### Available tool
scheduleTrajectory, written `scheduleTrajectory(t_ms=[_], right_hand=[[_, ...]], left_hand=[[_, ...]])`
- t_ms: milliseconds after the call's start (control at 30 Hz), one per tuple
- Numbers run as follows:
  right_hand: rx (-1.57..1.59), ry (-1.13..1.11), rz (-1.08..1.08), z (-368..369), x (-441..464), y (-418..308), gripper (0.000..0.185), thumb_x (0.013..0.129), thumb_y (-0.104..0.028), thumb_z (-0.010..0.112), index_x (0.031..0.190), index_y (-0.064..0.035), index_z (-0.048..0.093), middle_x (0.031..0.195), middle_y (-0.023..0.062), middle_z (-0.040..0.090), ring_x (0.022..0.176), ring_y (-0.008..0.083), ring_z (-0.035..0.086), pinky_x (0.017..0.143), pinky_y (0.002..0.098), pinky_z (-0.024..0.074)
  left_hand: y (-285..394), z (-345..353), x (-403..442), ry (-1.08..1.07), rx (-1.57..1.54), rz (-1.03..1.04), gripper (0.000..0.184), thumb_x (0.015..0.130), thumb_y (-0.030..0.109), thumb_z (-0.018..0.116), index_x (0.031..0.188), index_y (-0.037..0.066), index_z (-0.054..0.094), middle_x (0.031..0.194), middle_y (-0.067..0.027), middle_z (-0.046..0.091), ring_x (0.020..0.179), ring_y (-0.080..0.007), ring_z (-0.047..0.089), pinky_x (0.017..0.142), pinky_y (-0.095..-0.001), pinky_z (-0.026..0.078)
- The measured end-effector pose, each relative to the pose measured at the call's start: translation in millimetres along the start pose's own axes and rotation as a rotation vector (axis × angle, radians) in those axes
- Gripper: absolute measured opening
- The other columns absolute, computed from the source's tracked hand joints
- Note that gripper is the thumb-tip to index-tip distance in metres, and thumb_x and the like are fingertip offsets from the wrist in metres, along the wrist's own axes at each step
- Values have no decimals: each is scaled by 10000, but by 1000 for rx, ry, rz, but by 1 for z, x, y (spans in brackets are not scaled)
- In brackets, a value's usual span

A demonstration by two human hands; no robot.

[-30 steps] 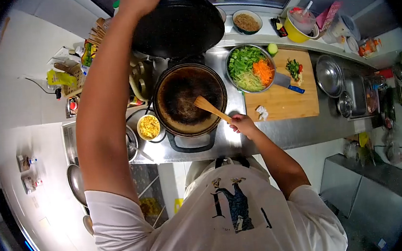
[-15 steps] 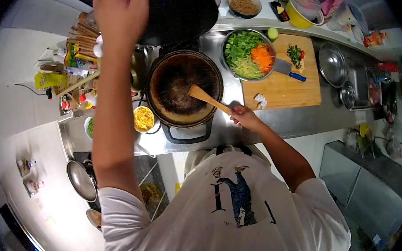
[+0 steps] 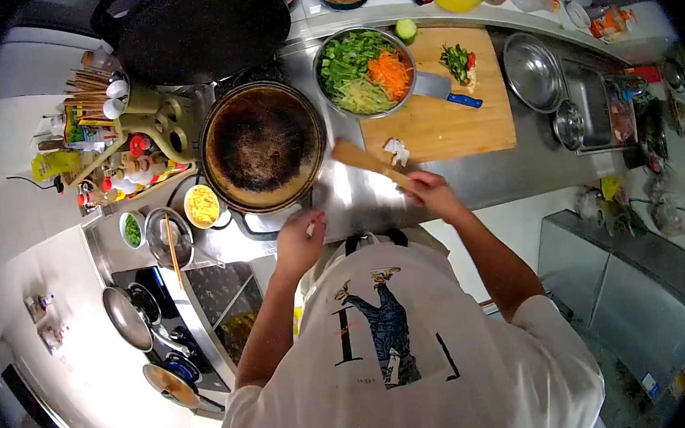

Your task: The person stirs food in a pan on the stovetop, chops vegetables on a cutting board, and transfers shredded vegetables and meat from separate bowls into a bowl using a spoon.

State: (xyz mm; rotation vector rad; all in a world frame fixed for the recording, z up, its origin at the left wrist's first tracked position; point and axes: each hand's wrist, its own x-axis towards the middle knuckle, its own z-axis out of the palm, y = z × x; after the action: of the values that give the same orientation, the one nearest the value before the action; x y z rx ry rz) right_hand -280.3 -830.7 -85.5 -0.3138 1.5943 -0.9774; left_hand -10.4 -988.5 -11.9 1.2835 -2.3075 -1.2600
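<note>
My right hand (image 3: 436, 195) grips the handle of a wooden spatula (image 3: 366, 163), its blade over the steel counter between the pan and the cutting board. My left hand (image 3: 300, 240) is closed at the counter's front edge, just below the pan. A small pale spot shows at its fingers; what they hold, if anything, cannot be made out. The round pan (image 3: 263, 147), dark and browned inside, sits on the stove. Beside it are a bowl of yellow food (image 3: 202, 206) and a steel bowl of greens and shredded carrot (image 3: 367, 73).
A large black lid (image 3: 204, 30) stands behind the pan. On the cutting board (image 3: 449, 127) lie a blue-handled knife (image 3: 463, 101) and chopped greens. Chopsticks rest across a small pot (image 3: 169, 237) at left. Steel bowls (image 3: 532, 71) and a sink stand at right.
My left hand has come down from up by the lid to the counter edge. The spatula has moved out of the pan to the right. The view has shifted.
</note>
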Motion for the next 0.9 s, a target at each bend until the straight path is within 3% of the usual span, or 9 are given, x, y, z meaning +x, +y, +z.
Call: scheduleTrajectory(t_ms=[67, 233, 400, 500, 567, 667, 767, 833, 900], right_hand=[[71, 84, 4, -40, -11, 17, 271, 929, -205, 560, 1144, -40, 580, 788, 18, 615, 607, 82, 520, 560, 238, 440], [196, 322, 35, -94, -26, 45, 255, 938, -217, 549, 1119, -39, 569, 770, 28, 597, 607, 101, 514, 531, 252, 433], [252, 416, 8, -100, -43, 46, 244, 938, -232, 557, 1097, -47, 563, 766, 30, 602, 606, 105, 525, 540, 253, 442], [361, 505, 7, -100, -51, 53, 223, 938, -230, 558, 1080, -59, 572, 776, 27, 612, 607, 94, 527, 546, 246, 446], [369, 553, 17, -96, -56, 55, 212, 941, -230, 554, 1077, -70, 579, 792, 24, 624, 613, 87, 530, 554, 236, 448], [354, 519, 25, -94, -46, 75, 254, 939, -229, 555, 1120, -51, 576, 819, 38, 634, 630, 91, 531, 563, 230, 449], [395, 412, 59, -69, -29, 57, 261, 930, -173, 557, 1141, -20, 566, 858, 53, 647, 646, 92, 526, 562, 228, 444], [319, 297, 45, -58, -6, 60, 187, 924, -112, 547, 1089, -33, 587, 833, 37, 641, 639, 88, 532, 544, 227, 442], [364, 260, -79, -44, 26, 77, 161, 918, -134, 556, 1033, -38, 615, 794, 30, 628, 679, 91, 576, 549, 227, 455]], left_hand=[[1, 11, 1, -208, 22, -12, 153, 829, 148, 605, 926, 38, 649, 867, -128, 647, 815, -315, 617, 697, -386, 507], [3, 96, 40, -166, 295, 389, 205, 803, 167, 612, 980, 69, 650, 953, -100, 607, 918, -297, 588, 789, -397, 500], [38, 160, 92, -104, 439, 436, 290, 812, 205, 612, 1081, 95, 621, 1166, -144, 509, 1086, -319, 511, 885, -435, 455], [12, 198, 122, -180, 520, 500, 282, 819, 188, 590, 1083, 90, 612, 1142, -152, 504, 1050, -321, 523, 863, -435, 464], [8, 203, 136, -199, 554, 554, 259, 785, 136, 541, 1025, 59, 601, 991, -152, 546, 1007, -317, 549, 839, -419, 486], [16, 201, 141, -229, 527, 460, 198, 777, 101, 533, 948, 76, 629, 968, -123, 568, 938, -297, 572, 784, -398, 495], [1, 200, 146, -85, 501, 444, 193, 769, 128, 548, 937, 77, 629, 930, -111, 611, 880, -298, 603, 747, -397, 507], [3, 184, 138, -138, 400, 143, 232, 795, 172, 564, 993, 80, 645, 1051, -139, 625, 959, -321, 600, 834, -427, 490], [1, 171, 128, -135, 355, 85, 239, 797, 213, 593, 990, 86, 651, 1060, -160, 623, 948, -346, 605, 824, -430, 493]])
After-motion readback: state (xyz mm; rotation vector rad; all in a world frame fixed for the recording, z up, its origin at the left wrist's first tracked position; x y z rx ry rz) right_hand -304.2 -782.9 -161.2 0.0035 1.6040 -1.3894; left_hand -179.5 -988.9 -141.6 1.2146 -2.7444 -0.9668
